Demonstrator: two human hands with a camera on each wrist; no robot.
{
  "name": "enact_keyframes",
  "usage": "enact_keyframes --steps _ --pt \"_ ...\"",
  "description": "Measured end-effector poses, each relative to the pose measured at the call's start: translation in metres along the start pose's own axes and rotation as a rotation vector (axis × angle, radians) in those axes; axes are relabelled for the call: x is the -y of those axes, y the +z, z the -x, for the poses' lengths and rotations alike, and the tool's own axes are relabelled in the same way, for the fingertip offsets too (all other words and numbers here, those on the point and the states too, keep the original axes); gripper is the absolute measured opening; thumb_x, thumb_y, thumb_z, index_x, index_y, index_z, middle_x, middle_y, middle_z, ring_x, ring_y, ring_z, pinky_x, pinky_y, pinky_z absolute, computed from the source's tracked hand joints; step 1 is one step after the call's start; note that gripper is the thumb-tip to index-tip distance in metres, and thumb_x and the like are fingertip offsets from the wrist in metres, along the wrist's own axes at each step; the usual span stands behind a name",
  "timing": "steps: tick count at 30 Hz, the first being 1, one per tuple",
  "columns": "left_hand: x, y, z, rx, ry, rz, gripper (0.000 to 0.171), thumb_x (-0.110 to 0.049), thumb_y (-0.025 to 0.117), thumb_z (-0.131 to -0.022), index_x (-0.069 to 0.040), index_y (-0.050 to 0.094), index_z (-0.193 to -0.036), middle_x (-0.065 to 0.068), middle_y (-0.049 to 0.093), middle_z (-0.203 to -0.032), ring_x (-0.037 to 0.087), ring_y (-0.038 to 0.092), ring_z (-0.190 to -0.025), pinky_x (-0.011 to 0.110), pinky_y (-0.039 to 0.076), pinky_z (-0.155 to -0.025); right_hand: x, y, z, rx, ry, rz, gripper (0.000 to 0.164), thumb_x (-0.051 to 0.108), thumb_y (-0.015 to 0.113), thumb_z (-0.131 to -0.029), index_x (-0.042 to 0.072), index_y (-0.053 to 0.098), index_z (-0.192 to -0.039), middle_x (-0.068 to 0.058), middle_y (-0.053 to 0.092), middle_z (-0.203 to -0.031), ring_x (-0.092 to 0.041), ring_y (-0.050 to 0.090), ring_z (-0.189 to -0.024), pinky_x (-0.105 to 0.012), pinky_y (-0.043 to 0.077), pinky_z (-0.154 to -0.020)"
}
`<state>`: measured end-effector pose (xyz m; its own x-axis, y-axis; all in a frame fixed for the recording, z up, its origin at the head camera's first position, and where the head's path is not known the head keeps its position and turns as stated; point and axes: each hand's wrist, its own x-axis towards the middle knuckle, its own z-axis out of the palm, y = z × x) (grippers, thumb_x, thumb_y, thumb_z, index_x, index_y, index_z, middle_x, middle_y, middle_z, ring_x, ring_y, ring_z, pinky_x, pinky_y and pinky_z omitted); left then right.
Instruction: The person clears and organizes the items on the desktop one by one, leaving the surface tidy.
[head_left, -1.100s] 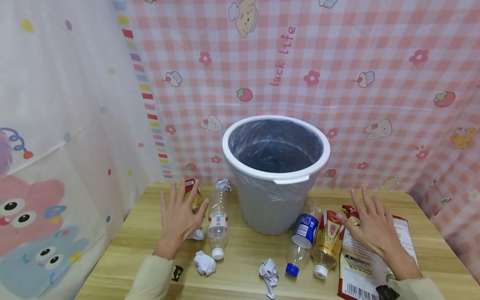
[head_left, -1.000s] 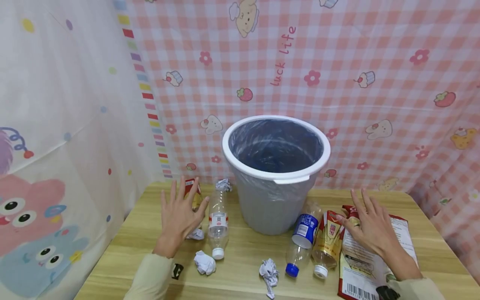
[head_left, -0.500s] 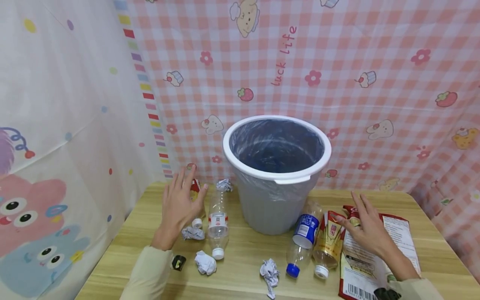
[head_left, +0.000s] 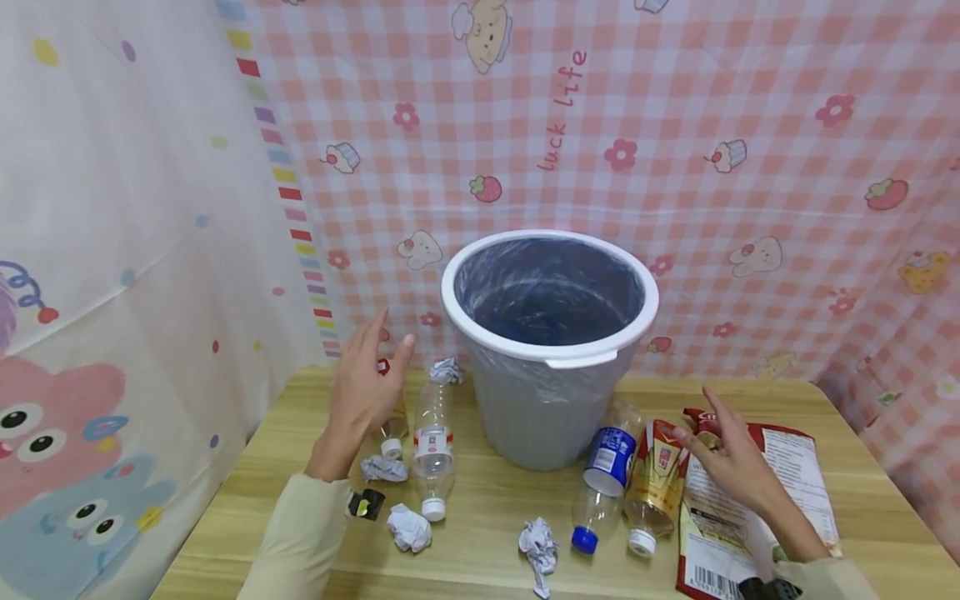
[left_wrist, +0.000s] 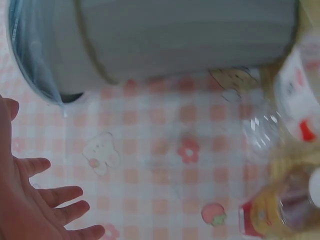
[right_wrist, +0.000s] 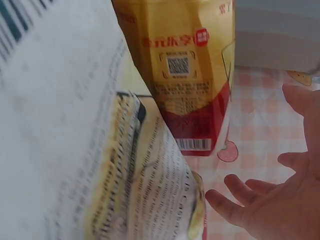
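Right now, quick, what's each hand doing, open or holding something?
Left hand: open, holding nothing, raised near the bottles left of the bin.
Right hand: open, holding nothing, above the red-and-white bag.

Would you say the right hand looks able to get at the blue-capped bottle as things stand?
Probably yes, from above: the right hand holds nothing and nothing appears to cover the blue-capped bottle, though a gold-labelled bottle lies between them, likely blocking a straight sideways reach.
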<state>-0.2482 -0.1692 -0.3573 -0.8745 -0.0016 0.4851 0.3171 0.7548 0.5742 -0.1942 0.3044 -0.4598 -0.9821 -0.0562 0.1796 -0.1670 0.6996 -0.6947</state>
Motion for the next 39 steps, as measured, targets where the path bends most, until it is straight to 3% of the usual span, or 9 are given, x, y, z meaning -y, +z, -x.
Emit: enact_keyframes --steps 4,8,14,20,22,27,33,39 --pt "-0.011 -0.001 -0.006 0.035 -0.050 0.125 0.067 -0.060 0.041 -0.099 -0.032 0.024 -0.157 0.010 0.039 -0.154 0.033 0.046 -0.128 0.060 0.042 -0.099 -0.001 0.003 0.001 0.016 0.017 -0.076 0.084 0.035 0.055 -0.101 0.010 -0.001 -0.159 -0.042 0.015 -0.150 -0.065 0.039 -0.123 -0.071 0.043 -0.090" --pt "-0.022 -0.002 -0.011 0.060 -0.081 0.235 0.064 -0.060 0.040 -0.099 -0.035 0.025 -0.156 0.004 0.030 -0.160 0.033 0.037 -0.140 0.062 0.034 -0.108 -0.002 0.005 0.002 0.018 0.037 -0.101 0.085 0.037 0.054 -0.101 0.010 -0.002 -0.159 -0.041 0.015 -0.150 -0.065 0.040 -0.122 -0.068 0.045 -0.089" --pt "-0.036 -0.002 -0.017 0.075 -0.085 0.327 0.064 -0.060 0.041 -0.099 -0.034 0.027 -0.155 0.003 0.031 -0.160 0.027 0.027 -0.147 0.062 0.024 -0.114 -0.001 0.008 0.005 0.020 0.056 -0.096 0.085 0.037 0.055 -0.101 0.005 0.001 -0.158 -0.038 0.024 -0.149 -0.057 0.045 -0.122 -0.067 0.045 -0.091" --pt "-0.048 0.000 -0.024 0.097 -0.088 0.381 0.065 -0.062 0.041 -0.098 -0.034 0.028 -0.155 0.006 0.032 -0.159 0.026 0.029 -0.146 0.059 0.027 -0.113 -0.002 0.011 0.006 0.010 0.064 -0.097 0.083 0.032 0.058 -0.100 0.000 0.007 -0.157 -0.026 0.049 -0.125 -0.037 0.059 -0.108 -0.033 0.054 -0.078" --pt "-0.051 0.001 -0.026 0.096 -0.080 0.399 0.065 -0.060 0.042 -0.098 -0.032 0.028 -0.155 0.005 0.031 -0.160 0.027 0.030 -0.145 0.057 0.027 -0.114 -0.002 0.012 0.006 0.006 0.060 -0.096 0.082 0.030 0.059 -0.100 -0.001 0.009 -0.157 -0.023 0.054 -0.118 -0.033 0.060 -0.104 -0.029 0.053 -0.076" --pt "-0.062 0.005 -0.032 0.082 -0.037 0.452 0.062 -0.051 0.045 -0.100 -0.028 0.030 -0.155 0.007 0.032 -0.159 0.032 0.032 -0.143 0.053 0.030 -0.114 -0.002 0.015 0.005 0.020 0.058 -0.106 0.081 0.030 0.059 -0.100 -0.001 0.011 -0.156 -0.029 0.053 -0.125 -0.038 0.059 -0.108 -0.041 0.055 -0.081" --pt "-0.071 0.012 -0.037 0.099 -0.022 0.511 0.059 -0.049 0.049 -0.100 -0.030 0.033 -0.154 0.008 0.036 -0.156 0.030 0.040 -0.136 0.051 0.039 -0.107 -0.002 0.020 0.003 0.059 0.056 -0.116 0.082 0.027 0.063 -0.098 -0.002 0.014 -0.155 -0.034 0.041 -0.137 -0.039 0.058 -0.106 -0.029 0.052 -0.074" --pt "-0.074 0.022 -0.038 0.140 -0.021 0.536 0.062 -0.049 0.051 -0.099 -0.027 0.033 -0.154 0.004 0.040 -0.155 0.025 0.044 -0.136 0.051 0.042 -0.106 -0.008 0.023 0.004 0.088 0.102 -0.100 0.086 0.034 0.064 -0.097 -0.003 0.012 -0.155 -0.035 0.035 -0.138 -0.040 0.059 -0.107 -0.045 0.052 -0.082"
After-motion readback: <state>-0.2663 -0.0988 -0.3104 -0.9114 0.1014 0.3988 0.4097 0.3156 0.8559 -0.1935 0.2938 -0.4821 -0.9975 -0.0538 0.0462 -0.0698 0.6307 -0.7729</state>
